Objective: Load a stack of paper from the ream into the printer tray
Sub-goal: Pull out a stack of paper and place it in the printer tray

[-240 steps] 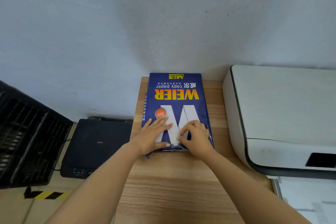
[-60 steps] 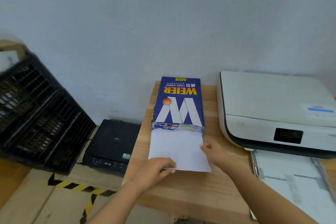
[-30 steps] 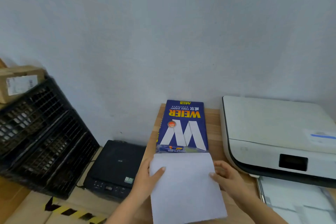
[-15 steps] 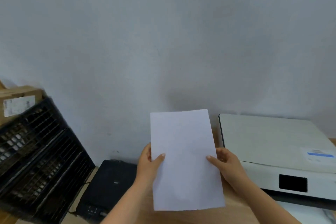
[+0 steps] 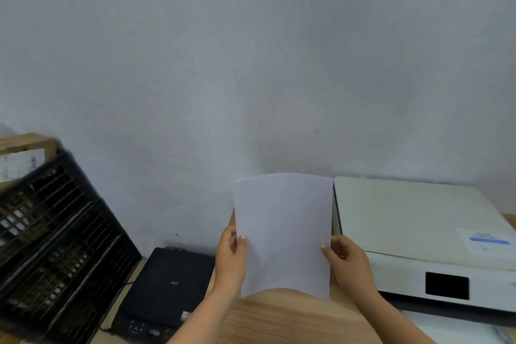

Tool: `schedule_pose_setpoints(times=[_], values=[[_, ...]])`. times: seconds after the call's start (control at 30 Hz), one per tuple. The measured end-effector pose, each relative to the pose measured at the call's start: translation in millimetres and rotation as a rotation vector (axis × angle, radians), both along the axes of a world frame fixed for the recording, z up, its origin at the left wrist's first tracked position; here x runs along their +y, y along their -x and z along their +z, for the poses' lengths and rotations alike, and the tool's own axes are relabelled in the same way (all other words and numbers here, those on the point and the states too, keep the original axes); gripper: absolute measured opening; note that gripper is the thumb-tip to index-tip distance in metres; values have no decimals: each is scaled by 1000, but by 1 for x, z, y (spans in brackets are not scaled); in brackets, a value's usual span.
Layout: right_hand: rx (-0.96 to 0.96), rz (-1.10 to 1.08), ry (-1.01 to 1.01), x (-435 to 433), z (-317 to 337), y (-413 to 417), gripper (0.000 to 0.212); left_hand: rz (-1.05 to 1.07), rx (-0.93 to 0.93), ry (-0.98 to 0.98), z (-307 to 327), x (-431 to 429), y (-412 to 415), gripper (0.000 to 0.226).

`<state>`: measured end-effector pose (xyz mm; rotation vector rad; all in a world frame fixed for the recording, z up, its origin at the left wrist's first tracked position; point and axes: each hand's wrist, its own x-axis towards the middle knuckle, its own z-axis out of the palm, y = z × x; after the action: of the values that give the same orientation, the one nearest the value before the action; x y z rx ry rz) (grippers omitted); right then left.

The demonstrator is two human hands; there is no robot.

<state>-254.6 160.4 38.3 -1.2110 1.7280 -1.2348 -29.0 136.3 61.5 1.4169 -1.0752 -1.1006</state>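
Note:
I hold a white stack of paper (image 5: 283, 232) upright in front of me, above the wooden table (image 5: 282, 318). My left hand (image 5: 230, 260) grips its left edge and my right hand (image 5: 346, 262) grips its right edge, thumbs on the front. The sheets bow slightly, and their lower edge hangs just over the tabletop. The blue ream is hidden behind the paper. The white printer (image 5: 418, 234) sits to the right with its lid closed and a dark screen on the front. A strip of its paper tray (image 5: 458, 329) shows at the bottom right.
A black device (image 5: 167, 288) lies lower down, left of the table. Black plastic crates (image 5: 55, 246) lean at the far left with a cardboard box (image 5: 25, 156) on top. A plain grey wall stands close behind everything.
The paper has been drawn fully out of the ream and raised upright in both hands. It now stands a little straighter and lower in view, and my head has tilted up.

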Motion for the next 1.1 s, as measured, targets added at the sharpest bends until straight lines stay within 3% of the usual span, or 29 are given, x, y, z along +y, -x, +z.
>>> schedule_pose_setpoints(times=[0.33, 0.63, 0.87, 1.1], values=[[-6, 14, -140, 33, -45, 4, 18, 53, 12, -87, -40, 34, 6, 14], [-47, -52, 27, 31, -20, 3, 15, 58, -66, 3, -35, 35, 4, 20], [-23, -53, -4, 42, -22, -3, 22, -5, -65, 19, -28, 44, 1, 37], [34, -78, 0, 37, -16, -7, 23, 2, -150, 1, -34, 35, -3, 32]])
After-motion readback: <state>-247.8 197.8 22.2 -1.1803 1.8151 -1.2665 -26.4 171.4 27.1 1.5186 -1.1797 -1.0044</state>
